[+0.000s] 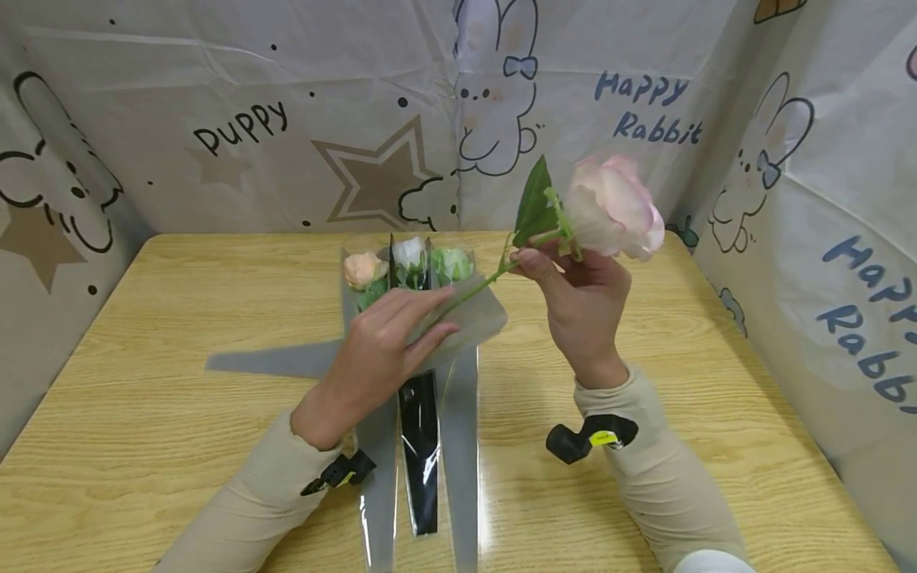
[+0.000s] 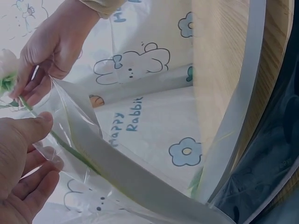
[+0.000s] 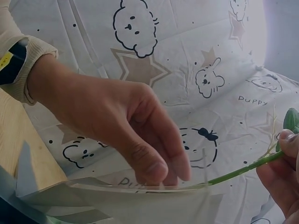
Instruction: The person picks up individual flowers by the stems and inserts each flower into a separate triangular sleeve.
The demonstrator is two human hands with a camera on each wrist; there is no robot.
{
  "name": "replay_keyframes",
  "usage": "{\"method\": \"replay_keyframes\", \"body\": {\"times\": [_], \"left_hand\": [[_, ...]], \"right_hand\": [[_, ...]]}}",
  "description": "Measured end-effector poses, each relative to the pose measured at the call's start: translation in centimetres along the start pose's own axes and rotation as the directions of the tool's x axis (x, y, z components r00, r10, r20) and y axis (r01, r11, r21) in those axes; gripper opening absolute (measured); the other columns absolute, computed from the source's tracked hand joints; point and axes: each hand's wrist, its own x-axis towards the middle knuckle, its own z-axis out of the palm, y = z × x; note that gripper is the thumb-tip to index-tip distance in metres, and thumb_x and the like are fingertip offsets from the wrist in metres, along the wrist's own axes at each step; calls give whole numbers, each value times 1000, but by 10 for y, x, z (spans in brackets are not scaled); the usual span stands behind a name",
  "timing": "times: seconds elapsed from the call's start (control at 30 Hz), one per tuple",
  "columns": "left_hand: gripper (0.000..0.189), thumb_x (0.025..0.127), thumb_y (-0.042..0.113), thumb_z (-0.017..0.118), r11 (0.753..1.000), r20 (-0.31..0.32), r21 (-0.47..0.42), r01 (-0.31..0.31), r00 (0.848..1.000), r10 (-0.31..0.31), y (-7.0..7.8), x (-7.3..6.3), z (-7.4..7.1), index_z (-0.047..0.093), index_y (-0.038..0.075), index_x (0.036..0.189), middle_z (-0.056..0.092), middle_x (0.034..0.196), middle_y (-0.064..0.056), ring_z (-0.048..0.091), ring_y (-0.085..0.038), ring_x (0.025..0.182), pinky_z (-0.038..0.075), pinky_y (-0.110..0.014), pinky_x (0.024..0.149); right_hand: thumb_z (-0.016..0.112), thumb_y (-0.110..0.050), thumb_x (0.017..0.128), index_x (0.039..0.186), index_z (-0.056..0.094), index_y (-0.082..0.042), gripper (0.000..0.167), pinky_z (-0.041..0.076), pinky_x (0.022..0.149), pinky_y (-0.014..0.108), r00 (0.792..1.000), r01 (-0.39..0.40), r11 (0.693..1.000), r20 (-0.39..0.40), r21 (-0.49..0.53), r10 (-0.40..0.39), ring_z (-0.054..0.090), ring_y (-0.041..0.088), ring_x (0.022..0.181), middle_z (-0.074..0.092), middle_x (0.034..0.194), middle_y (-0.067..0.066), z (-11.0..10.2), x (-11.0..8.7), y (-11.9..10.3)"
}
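A pale pink artificial rose (image 1: 618, 208) with a green leaf stands out at the upper right in the head view. My right hand (image 1: 586, 306) pinches its green stem (image 3: 247, 169) just below the bloom. The lower stem runs into the mouth of a clear and grey flower sleeve (image 1: 481, 320), whose narrow tail points left. My left hand (image 1: 383, 342) holds that sleeve near its mouth, thumb on one side and fingers on the other. In the left wrist view, the stem shows through the clear film (image 2: 77, 156).
Beneath the left hand lie sleeved flowers: a peach rose (image 1: 364, 270), a white rose (image 1: 410, 253) and a green rose (image 1: 454, 263). Their grey and black sleeves (image 1: 419, 454) reach toward the front of the wooden table (image 1: 158, 446). Printed cloth walls (image 1: 286, 175) surround it.
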Motion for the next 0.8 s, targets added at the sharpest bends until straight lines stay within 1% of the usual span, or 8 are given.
{"method": "replay_keyframes", "body": {"times": [0.23,0.5,0.63,0.8], "left_hand": [[45,86,18,84,1000,-9,5,2,1000,-2,1,1,-2,72,0,125,79,106,-15,75,-27,96,65,-39,80],[44,86,19,84,1000,-10,15,1,1000,-1,2,2,-4,72,0,124,79,106,-16,75,-27,96,65,-39,79],[42,87,19,83,1000,-18,13,-5,1000,5,2,2,-4,73,0,123,79,105,-16,75,-27,95,65,-39,80],[41,89,20,81,1000,-25,13,-12,1000,12,2,2,-4,73,0,124,79,105,-15,75,-26,94,65,-38,81]], "right_hand": [[85,-12,84,93,77,-14,12,66,74,32,999,-34,999,37,37,32,78,11,83,78,91,-5,5,-5,7],[84,-17,84,98,77,-19,15,66,75,31,997,-46,999,70,10,46,77,9,86,77,94,-7,6,-9,12],[85,-15,83,96,78,-15,15,66,75,32,995,-73,997,66,36,71,77,10,86,77,92,-7,7,-11,14],[85,-14,83,93,77,-8,15,67,75,33,991,-118,991,63,70,114,78,10,87,77,92,-6,8,-13,17]]}}
